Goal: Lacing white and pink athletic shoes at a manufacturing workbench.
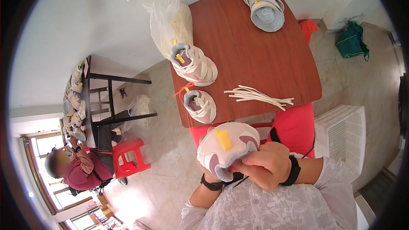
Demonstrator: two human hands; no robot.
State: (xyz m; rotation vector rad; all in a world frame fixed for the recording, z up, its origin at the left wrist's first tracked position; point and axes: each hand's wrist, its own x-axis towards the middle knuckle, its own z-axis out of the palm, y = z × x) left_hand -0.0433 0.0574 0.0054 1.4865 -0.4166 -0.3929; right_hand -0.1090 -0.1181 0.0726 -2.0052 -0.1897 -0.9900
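The right grip (266,164) is curled with its fingertips pressed together, pinching at the grey lined edge of a pale shoe upper (234,145); whether anything thin also lies between those fingertips cannot be told. The left grip (207,172) clasps the same upper from its left side and from behind, most of its fingers hidden by it. The upper is held between the two grips, off the near edge of the brown surface (243,55), with a yellow tab (222,139) facing up. Just beyond the grips and slightly left, a small laced shoe (204,110) stands on the surface near its left edge, and a larger laced shoe (200,70) sits directly beyond that one. Ahead of the right grip, a loose bundle of cream laces (260,96) lies near the surface's near edge. Farthest from both grips, at the far right corner, is a nested row of uppers (267,15). A clear plastic bag (170,30) stands far ahead and left of the left grip. A white crate (341,132) is to the right of the right grip. Well left of the left grip, a co-worker (87,166) sits on a red stool (130,157).
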